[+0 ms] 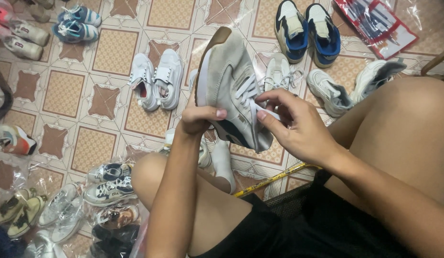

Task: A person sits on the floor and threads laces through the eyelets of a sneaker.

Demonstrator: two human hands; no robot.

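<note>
A grey sneaker (229, 86) with a tan sole and white laces is held up at the centre of the frame, toe pointing to the top, heel end down near the knees. The left hand (198, 117) is closed around its lower left side, thumb across the front. The right hand (293, 126) sits just right of it, thumb and forefinger pinched on a white lace (260, 107) near the tongue, the other fingers loosely curled.

Below the hands are the person's bare knees and black shorts (298, 224). A yellow stick (274, 179) lies on the floor between the legs, beside a white shoe (222, 162) partly hidden by the left arm.

On the patterned tile floor (93, 95), a white pair (157, 81) lies left of the held sneaker. A white shoe (278, 71) lies just behind it to the right, and a grey-white pair (353, 86) is further right. A blue-and-cream pair (308, 31) stands at the top right, next to a red packet (377, 24) in clear plastic. A teal-striped pair (76, 24) is in the upper left. Several bagged shoes (88, 205) fill the lower left corner.
</note>
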